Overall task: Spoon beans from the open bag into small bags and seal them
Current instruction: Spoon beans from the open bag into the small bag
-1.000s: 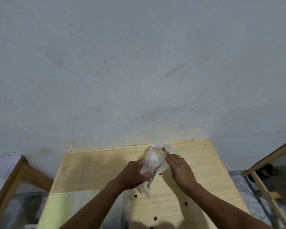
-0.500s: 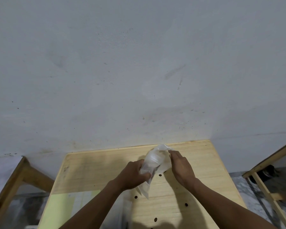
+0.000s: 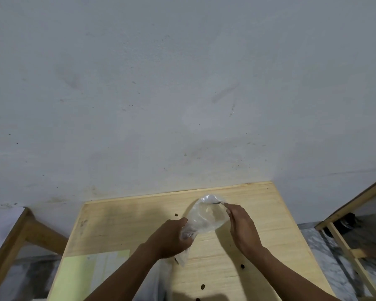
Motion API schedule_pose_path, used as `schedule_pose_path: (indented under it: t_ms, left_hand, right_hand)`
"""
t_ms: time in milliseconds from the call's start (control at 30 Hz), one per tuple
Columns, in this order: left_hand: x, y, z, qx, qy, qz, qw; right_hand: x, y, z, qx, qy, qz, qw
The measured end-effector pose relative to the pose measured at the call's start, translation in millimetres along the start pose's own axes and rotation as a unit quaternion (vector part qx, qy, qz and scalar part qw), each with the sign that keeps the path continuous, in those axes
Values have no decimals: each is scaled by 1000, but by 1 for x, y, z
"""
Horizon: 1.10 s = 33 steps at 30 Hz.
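Overhead, grey wall [image 3: 182, 83] behind bean-strewn wooden table [image 3: 258, 213].

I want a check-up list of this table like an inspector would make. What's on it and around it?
Surface: wooden table, pale top, against a grey wall.
Job's things: small clear bag held above the table, its mouth pulled open; whether any beans are inside cannot be told.
Clutter: loose dark beans scattered on the table; a pale green sheet at the near left.
Hands: left hand grips the bag's lower part; right hand pinches the bag's rim.
Cables: nothing seen.
Surroundings: wooden frames to the right and left of the table; marbled floor below.
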<state>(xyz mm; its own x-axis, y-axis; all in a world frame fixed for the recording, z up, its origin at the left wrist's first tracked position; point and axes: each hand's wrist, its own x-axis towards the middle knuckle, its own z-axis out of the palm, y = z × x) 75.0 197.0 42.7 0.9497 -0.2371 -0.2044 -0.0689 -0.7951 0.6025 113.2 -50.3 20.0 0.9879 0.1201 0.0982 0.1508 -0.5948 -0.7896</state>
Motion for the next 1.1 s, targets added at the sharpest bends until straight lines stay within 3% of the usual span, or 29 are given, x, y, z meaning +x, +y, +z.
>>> schedule_pose_path:
  t_ms: [67,233,433,500,567,633,667,767,833,1000,1100]
  left_hand:
    - [-4,2,0,13,-19,9,1000]
    - [-9,4,4,11,-53,29,998]
    - [-8,7,8,35,-53,55,996]
    - [-8,7,9,35,-58,56,996]
    - [-10,6,9,32,-51,54,997]
    - [-12,3,9,34,-43,51,997]
    - [-13,2,9,38,-39,50,997]
    - [-14,0,10,41,-37,54,997]
    - [-14,1,10,39,-40,57,997]
    - [-12,4,7,45,-26,75,996]
    - [-11,3,7,48,-17,77,996]
  right_hand:
    - [-6,3,0,-12,-29,13,999]
    - [-13,15,3,-137,-4,-24,990]
    - [-2,7,13,7,-16,184,983]
    - [7,2,10,130,-21,292,947]
    - [12,-8,1,273,-32,397,876]
    - [13,-13,-2,342,-42,437,831]
    - [13,-12,-1,340,-34,428,837]
    - [7,-6,12,185,45,319,928]
    - [-1,-10,16,150,70,247,955]
    - [-9,-10,14,115,-72,165,977]
    - [-15,-6,14,62,-99,88,989]
